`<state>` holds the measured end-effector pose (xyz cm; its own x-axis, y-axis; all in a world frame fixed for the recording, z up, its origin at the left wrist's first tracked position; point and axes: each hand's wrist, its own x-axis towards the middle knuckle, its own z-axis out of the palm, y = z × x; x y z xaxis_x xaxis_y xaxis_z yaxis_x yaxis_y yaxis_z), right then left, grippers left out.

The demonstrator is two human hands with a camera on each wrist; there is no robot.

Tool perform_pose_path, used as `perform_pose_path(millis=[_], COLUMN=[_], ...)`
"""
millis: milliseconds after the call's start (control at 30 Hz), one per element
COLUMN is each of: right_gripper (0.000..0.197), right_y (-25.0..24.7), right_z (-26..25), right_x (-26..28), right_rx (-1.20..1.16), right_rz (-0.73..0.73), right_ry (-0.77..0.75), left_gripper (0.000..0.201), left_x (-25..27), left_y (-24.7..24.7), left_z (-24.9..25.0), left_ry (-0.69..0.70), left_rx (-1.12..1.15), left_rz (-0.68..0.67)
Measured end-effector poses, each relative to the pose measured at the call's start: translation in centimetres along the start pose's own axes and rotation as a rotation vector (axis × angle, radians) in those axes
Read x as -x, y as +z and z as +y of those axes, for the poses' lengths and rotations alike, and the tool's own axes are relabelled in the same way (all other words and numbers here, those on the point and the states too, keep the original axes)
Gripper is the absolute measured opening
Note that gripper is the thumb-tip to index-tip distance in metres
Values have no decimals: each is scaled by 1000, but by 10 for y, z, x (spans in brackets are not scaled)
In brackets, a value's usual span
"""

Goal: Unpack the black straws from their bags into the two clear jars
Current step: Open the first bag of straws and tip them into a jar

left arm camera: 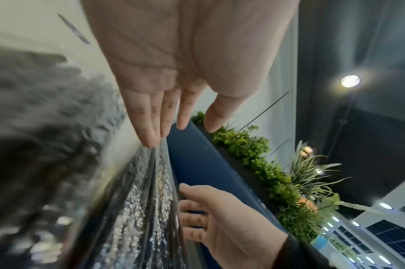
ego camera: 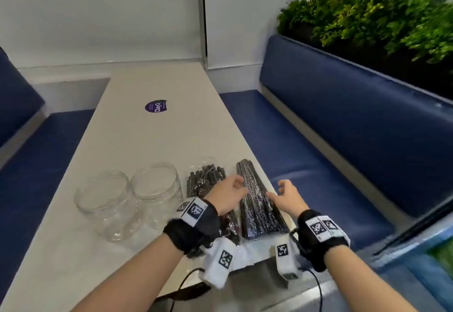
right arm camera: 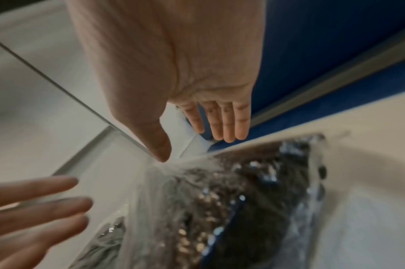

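Two clear jars, the left jar and the right jar, stand without lids on the beige table. To their right lie two clear bags of black straws: a rumpled bag and a flat, tight bag near the table's right edge. My left hand hovers with relaxed fingers over the flat bag's left side. My right hand is spread at its right side, thumb at the bag's edge. In the left wrist view my left fingertips are at the flat bag. Neither hand grips anything.
Blue padded benches run along both sides of the table, with a planter of green foliage behind the right one. A purple round sticker sits mid-table. A black cable trails off the near edge.
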<state>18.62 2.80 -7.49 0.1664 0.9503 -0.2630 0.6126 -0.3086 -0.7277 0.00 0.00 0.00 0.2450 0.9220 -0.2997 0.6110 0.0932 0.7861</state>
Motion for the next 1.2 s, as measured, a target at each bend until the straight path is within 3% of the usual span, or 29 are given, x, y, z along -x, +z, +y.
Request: perform_pose_path(millis=[100, 233, 400, 500, 600, 800, 933, 1000, 1200], right_gripper=[69, 67, 32, 55, 60, 56, 52, 50, 31], right_y=[3, 3, 0, -1, -2, -14, -27, -33, -65], right_z=[5, 7, 2, 3, 0, -16, -38, -47, -96], right_x=[-7, -11, -7, -3, 3, 24, 42, 52, 80], right_rx=[19, 48, 196, 48, -93, -453, -520, -527, -308], right_rz=[-124, -176, -248, -274, -252, -154, -107, -114, -190], right_ry=[63, 22, -30, -22, -86, -209, -350, -405, -531], left_gripper=[49, 43, 38, 41, 42, 38, 52, 58, 44], left_x=[-33, -70, -86, -89, -87, -63, -38, -23, 27], left_y=[18, 38, 49, 49, 44, 27, 14, 6, -21], left_z=[7, -7, -11, -11, -9, 6, 16, 17, 13], left_ry=[-81, -209, -223, -223, -207, 3, 113, 173, 346], left_rx=[-50, -63, -69, 12, 120, 350, 520, 538, 423], left_rz=[36, 62, 91, 113, 153, 180, 162, 166, 298])
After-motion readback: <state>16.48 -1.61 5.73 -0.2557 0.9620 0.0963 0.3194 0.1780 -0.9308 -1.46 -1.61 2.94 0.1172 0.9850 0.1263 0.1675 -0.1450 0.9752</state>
